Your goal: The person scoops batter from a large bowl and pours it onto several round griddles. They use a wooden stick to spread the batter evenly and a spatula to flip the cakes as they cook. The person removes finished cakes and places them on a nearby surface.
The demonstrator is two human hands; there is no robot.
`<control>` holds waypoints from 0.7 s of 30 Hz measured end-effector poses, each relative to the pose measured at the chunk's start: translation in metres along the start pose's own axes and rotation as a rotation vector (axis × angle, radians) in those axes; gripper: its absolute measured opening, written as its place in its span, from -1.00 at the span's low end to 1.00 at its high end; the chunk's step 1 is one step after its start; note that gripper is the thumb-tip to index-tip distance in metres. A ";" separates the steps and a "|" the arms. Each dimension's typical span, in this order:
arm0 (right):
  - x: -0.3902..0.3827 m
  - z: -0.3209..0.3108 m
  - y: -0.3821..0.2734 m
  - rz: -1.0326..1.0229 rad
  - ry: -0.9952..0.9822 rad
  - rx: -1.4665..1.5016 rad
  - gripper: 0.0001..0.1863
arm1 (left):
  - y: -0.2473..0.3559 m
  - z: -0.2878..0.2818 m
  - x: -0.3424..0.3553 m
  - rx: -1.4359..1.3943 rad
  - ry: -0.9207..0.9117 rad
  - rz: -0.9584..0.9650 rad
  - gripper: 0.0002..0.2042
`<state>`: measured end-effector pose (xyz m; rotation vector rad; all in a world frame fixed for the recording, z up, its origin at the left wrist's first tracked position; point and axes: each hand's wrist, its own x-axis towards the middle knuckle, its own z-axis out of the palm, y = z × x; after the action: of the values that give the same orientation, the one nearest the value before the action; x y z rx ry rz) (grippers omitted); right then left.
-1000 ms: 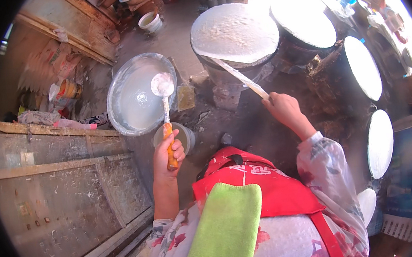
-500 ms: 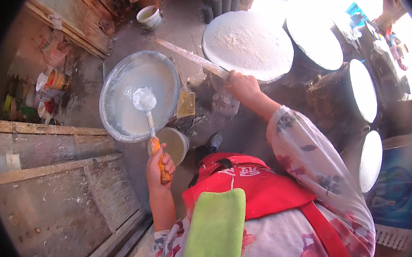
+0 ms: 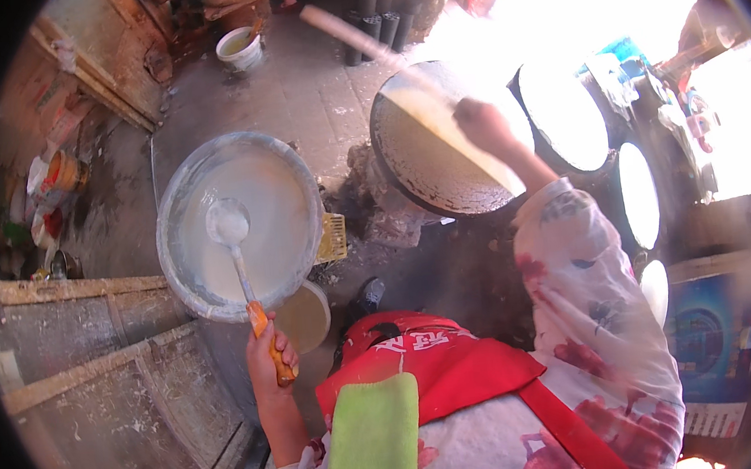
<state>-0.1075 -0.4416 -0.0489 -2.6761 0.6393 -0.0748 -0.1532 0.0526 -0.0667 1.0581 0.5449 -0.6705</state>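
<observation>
My left hand [image 3: 270,358] is wrapped round the orange handle of a ladle [image 3: 243,271]. The ladle's bowl sits in the white batter inside a wide grey basin [image 3: 290,157]. My right hand [image 3: 482,125], blurred by motion, is closed on a long wooden stick [image 3: 354,35], which slants up to the left over a round griddle [image 3: 419,173]. A thin pale sheet [image 3: 476,154] covers part of this griddle, with a straight diagonal edge. Darker speckled surface shows at the griddle's near left. Glare hides where the sheet meets the stick.
More round griddles, including one with a white top [image 3: 563,115], curve along the right. A yellow plastic basket [image 3: 333,238] and a pale bucket [image 3: 305,317] stand by the basin. A small white bucket [image 3: 239,52] is farther off. Wooden boards [image 3: 77,395] line the left.
My right hand and the stick have moved up and right. The white sheet that covered the griddle now covers only part of it. My left hand still holds the ladle in the basin.
</observation>
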 end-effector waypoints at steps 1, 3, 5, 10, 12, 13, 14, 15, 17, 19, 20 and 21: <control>0.008 -0.018 0.004 0.035 0.057 0.024 -0.72 | 0.007 0.005 0.003 0.017 -0.006 0.011 -0.79; 0.011 -0.041 0.057 -0.002 0.289 0.145 -0.70 | 0.019 0.022 0.018 0.066 -0.068 -0.011 -0.77; -0.002 -0.073 0.073 0.127 0.402 0.348 -0.75 | 0.030 0.038 0.031 0.101 -0.139 -0.026 -0.75; -0.073 -0.117 0.124 0.272 0.890 0.731 -0.82 | 0.054 0.096 0.055 0.208 -0.368 -0.096 -0.74; -0.121 -0.126 0.142 0.379 1.105 0.833 -0.87 | 0.060 0.125 0.058 0.281 -0.468 -0.132 -0.74; -0.148 -0.135 0.145 0.440 1.200 0.847 -0.88 | 0.061 0.141 0.059 0.303 -0.530 -0.155 -0.74; -0.177 -0.137 0.157 0.453 1.308 0.863 -0.89 | 0.060 0.156 0.059 0.326 -0.596 -0.181 -0.74; -0.215 -0.148 0.164 0.478 1.380 0.813 -0.88 | 0.056 0.172 0.061 0.350 -0.671 -0.224 -0.74; -0.293 -0.164 0.168 0.529 1.522 0.716 -0.87 | 0.043 0.200 0.065 0.443 -0.766 -0.283 -0.73; -0.375 -0.184 0.159 0.698 1.509 0.587 -0.87 | 0.024 0.231 0.060 0.546 -0.869 -0.348 -0.72; -0.412 -0.191 0.150 0.774 1.478 0.509 -0.88 | 0.010 0.243 0.056 0.592 -0.912 -0.381 -0.71; -0.442 -0.193 0.139 0.858 1.448 0.436 -0.89 | -0.003 0.254 0.051 0.624 -0.935 -0.413 -0.72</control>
<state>-0.5893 -0.4281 0.0928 -1.3491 1.7721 -1.6876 -0.0987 -0.1926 -0.0038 1.0578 -0.3060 -1.6488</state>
